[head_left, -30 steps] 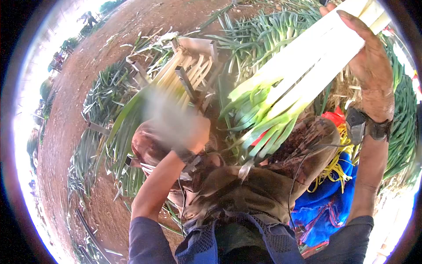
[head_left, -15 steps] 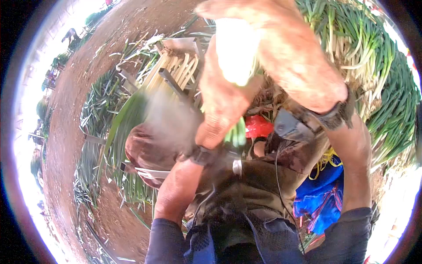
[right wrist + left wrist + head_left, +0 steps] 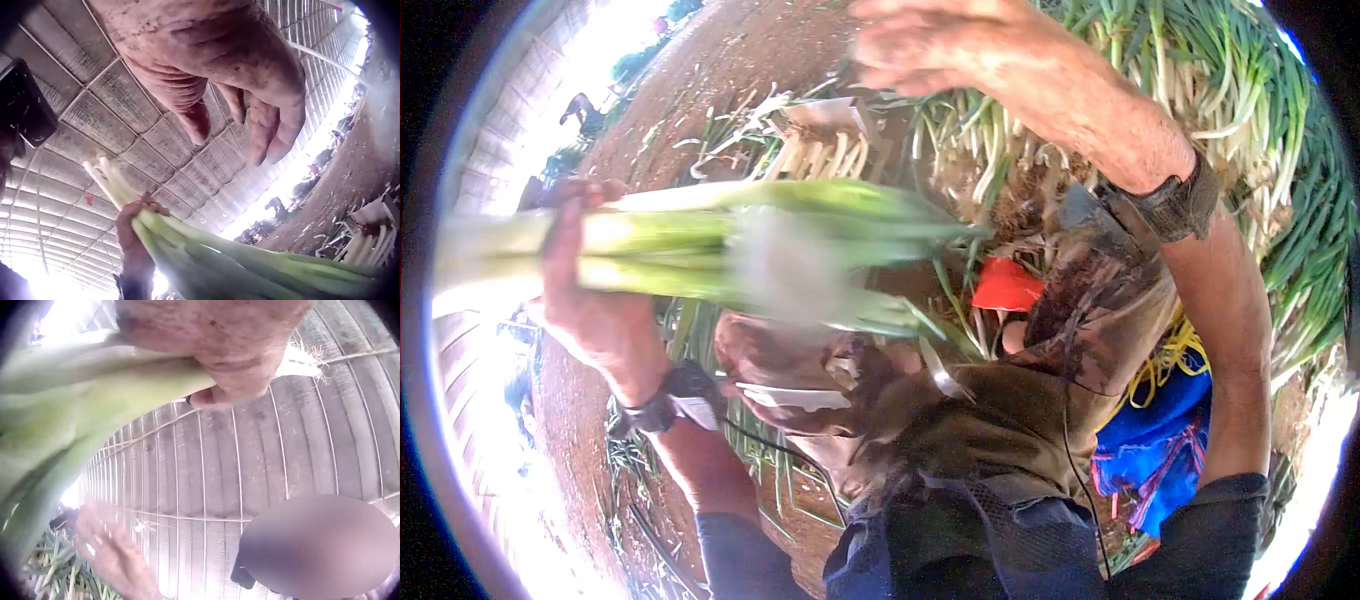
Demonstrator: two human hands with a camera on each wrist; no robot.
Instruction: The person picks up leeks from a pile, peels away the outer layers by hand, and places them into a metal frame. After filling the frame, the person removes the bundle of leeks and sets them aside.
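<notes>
My left hand [image 3: 600, 325] grips a bunch of long green onions [image 3: 790, 215] around the pale stems, over at the left in the head view. The leafy ends stretch right across my lap, blurred by motion. White roots [image 3: 300, 362] stick out past the fist in the left wrist view. My right hand [image 3: 960, 45], raised at the top middle, has loosely bent fingers [image 3: 262, 128] with nothing between them. Below it in the right wrist view, the bunch [image 3: 206, 256] and the left hand [image 3: 134, 228] appear.
A metal rack [image 3: 840, 112] with more onion stems stands ahead, partly hidden behind the bunch. Large heaps of green onions [image 3: 1240, 130] lie at the right. A blue bag [image 3: 1150, 450] with yellow strips [image 3: 1170, 365] sits beside my right leg. A red object [image 3: 1007, 285] lies between my legs.
Earlier the right hand held the bunch at upper right. Both hands then met around it; now the left hand has carried it left and the right hand has let go.
</notes>
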